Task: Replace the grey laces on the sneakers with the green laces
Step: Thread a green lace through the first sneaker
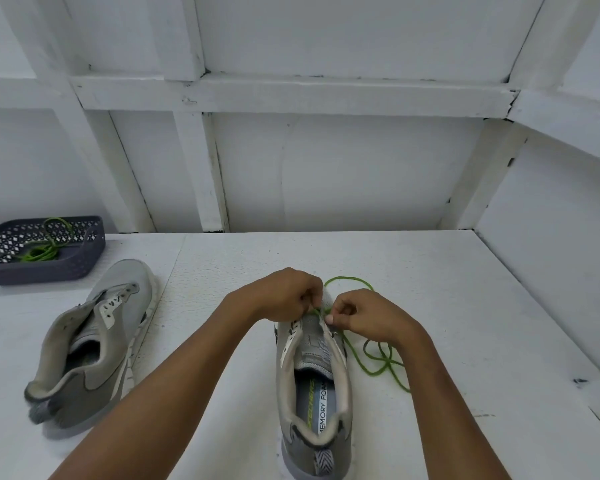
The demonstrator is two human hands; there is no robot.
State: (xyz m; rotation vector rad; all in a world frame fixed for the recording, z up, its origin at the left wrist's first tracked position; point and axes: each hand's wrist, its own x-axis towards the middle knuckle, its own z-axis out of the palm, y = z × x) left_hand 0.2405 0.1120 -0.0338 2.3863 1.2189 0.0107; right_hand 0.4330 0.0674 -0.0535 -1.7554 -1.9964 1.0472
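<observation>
Sneaker at desk front edge, heel toward cam.
L hand & R hand: fingers clamped on green lace at toe-end eyelets; slack lies right.

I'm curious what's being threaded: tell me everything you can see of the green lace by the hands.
The green lace is a thin, bright, soft-looking cord. The left hand and right hand pinch it near the front eyelets of the grey sneaker. One loop arcs beyond the toe; the rest lies in loose curls on the white table, right of the shoe.
</observation>
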